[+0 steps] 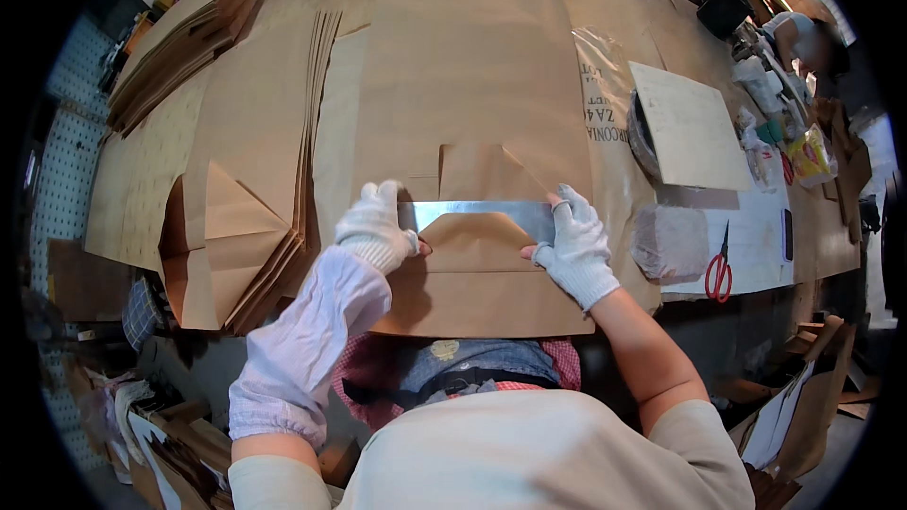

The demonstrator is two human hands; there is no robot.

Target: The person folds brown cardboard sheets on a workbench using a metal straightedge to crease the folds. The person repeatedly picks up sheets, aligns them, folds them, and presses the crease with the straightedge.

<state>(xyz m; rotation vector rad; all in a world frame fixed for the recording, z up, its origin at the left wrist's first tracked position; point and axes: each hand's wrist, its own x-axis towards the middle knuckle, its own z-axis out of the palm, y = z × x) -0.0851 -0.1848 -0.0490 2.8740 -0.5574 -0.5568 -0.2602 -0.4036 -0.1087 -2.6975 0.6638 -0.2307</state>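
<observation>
Brown kraft paper bag (472, 274) lies flat on the counter (812, 246) right in front of us, its bottom end folded into a pointed flap. Across that fold lies a flat shiny metal strip (477, 215). Our left hand (376, 225), in a white knit glove with a pale sleeve cover behind it, presses flat on the strip's left end, thumb on the flap. Our right hand (574, 244), gloved the same with bare fingertips, presses flat on the right end; neither hand grips anything, both are spread open and bearing down.

Just to our left sits a fanned stack of folded brown bags (255, 246), touching the working sheet's edge. To the right, red-handled scissors (720, 269) lie on white paper, near a grey cloth-like wad (669, 241). Beyond them rests a pale cardboard sheet (688, 127). Farther left, another pile of flat brown sheets (189, 33). At the far right corner another person (803, 38) bends over the counter.
</observation>
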